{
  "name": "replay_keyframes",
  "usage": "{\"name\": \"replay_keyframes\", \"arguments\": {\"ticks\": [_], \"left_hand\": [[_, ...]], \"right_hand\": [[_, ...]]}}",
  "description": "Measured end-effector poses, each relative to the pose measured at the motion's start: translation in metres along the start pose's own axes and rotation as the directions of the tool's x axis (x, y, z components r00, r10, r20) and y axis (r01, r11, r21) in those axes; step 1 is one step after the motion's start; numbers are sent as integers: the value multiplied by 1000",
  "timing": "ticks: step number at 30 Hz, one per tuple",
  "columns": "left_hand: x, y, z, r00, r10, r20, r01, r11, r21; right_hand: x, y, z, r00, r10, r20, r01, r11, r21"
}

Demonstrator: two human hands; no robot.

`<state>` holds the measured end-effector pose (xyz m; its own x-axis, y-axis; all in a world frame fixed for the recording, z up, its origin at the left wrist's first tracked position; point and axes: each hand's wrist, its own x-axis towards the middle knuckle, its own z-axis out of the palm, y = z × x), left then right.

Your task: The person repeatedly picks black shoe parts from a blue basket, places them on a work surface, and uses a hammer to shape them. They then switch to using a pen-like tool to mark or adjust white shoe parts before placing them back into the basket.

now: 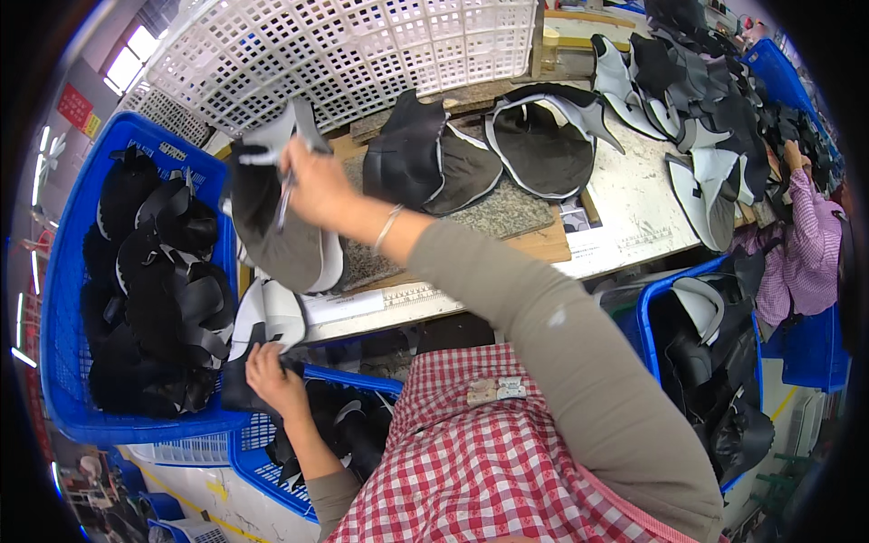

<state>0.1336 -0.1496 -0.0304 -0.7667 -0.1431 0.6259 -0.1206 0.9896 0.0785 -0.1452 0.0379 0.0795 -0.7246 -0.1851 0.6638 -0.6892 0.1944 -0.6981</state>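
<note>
My right hand (317,185) is closed around a thin silvery tool (283,204), whose kind I cannot make out. It is over a black and grey shoe upper (281,249) at the left end of the workbench (625,226). Lower down, my left hand (276,380) grips the edge of a black and white shoe upper (267,317) that hangs at the bench's front edge. Two more uppers, a black one (403,158) and one with its grey lining showing (543,149), lie farther right on the bench.
A blue basket (63,299) full of black pieces stands at the left, and another blue basket (312,373) sits below the bench. A white crate (344,54) rises behind. More uppers (711,185) and a blue bin (647,326) are at the right, near a co-worker's checked sleeve (806,235).
</note>
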Motion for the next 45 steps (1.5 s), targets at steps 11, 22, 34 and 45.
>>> {"name": "replay_keyframes", "arguments": {"ticks": [11,22,34,45], "left_hand": [[91,-14,-51,785,-373,-495,257,922,-288],[166,121,44,877,303,-374,-464,738,-490],[91,101,35,938,223,264,-127,932,-339],[170,169,167,941,-34,336,69,993,-94]], "right_hand": [[-24,130,-324,666,508,-547,-610,792,-6],[-128,59,-175,957,-263,124,270,961,-51],[-83,177,-146,949,-99,301,228,873,-432],[-109,122,-148,803,-198,562,488,760,-430]]}}
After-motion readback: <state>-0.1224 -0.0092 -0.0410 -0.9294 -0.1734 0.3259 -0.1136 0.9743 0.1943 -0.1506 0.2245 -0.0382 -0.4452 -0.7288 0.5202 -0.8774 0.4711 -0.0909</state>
